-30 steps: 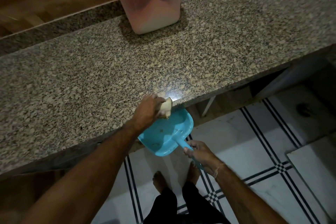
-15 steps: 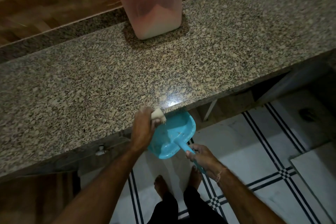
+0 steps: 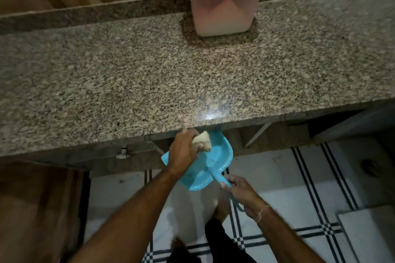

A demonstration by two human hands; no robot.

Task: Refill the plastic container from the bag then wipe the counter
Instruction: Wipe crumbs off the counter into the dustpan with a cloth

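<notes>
Left hand (image 3: 183, 151) w/ cloth (image 3: 202, 140) over dustpan (image 3: 215, 156), right hand (image 3: 241, 194) round its handle (image 3: 217, 178)

The left hand (image 3: 183, 151) reaches forward, fingers curled round a pale cloth (image 3: 202, 140); the right hand (image 3: 241, 191) sits lower, gripping a blue dustpan handle (image 3: 217, 178), forearms outstretched.

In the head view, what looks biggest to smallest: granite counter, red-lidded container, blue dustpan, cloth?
Largest, the granite counter.
Then red-lidded container and blue dustpan, too alike to rank: the dustpan is nearer, the container cropped.
Smallest, the cloth.
</notes>
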